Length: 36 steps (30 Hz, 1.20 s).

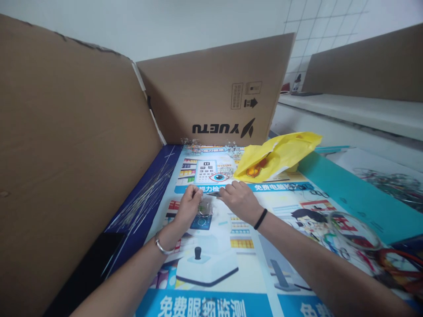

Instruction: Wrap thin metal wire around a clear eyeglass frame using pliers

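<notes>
My left hand [189,206] is closed in a pinch, thumb and index finger together, on a thin wire piece. A small rounded wire shape [205,208] shows just below its fingertips; its exact form is too fine to make out. To the right, my right hand [240,200] is wrapped around a slim pointed metal tool [214,193], which looks like pliers. The tool's tip points left and reaches close to the left fingertips; whether it touches the wire I cannot tell. Most of the tool is hidden inside the right fist.
Long thin wires [143,196] lie at the left beside a black flat object [89,268]. Small wire pieces [191,144] sit at the back, near a yellow bag [280,154]. Coiled wires [399,264] lie at right. Cardboard panels [211,92] stand behind and left.
</notes>
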Motion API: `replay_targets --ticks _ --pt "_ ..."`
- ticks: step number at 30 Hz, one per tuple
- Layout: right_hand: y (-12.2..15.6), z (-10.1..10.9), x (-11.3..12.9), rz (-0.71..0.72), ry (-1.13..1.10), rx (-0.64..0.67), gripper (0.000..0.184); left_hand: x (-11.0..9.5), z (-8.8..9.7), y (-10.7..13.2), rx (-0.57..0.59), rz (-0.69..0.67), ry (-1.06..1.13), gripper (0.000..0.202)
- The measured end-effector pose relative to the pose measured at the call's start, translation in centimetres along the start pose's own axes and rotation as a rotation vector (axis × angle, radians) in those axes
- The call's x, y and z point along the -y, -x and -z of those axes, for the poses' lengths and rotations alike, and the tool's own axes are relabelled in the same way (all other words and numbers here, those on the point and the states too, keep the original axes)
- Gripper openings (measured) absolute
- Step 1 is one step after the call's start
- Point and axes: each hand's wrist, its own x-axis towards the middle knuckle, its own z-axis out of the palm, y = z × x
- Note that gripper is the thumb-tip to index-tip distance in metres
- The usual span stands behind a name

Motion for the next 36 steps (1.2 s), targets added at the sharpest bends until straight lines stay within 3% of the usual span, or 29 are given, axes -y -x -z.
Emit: replay_targets --ticks 12,23,28,36 --pt "0.3 -0.9 -1.0 -0.188 -0.059 0.010 0.028 -0.5 0.5 -0.2 0.225 0.020 0.009 0.013" --pt "0.2 -0.7 -1.0 -0.215 -0.062 0.044 0.026 0.5 0.6 -0.7 0.170 0.021 -0.078 0.013" --pt "0.2 -0.6 -1.0 -0.173 -0.036 0.022 0.025 0.2 0.3 -0.6 0.138 0.066 -0.065 0.018" --pt "0.1 -0.3 -0.8 -0.094 0.011 -0.003 0.024 -0.3 0.4 -0.1 0.174 -0.004 -0.119 0.014"
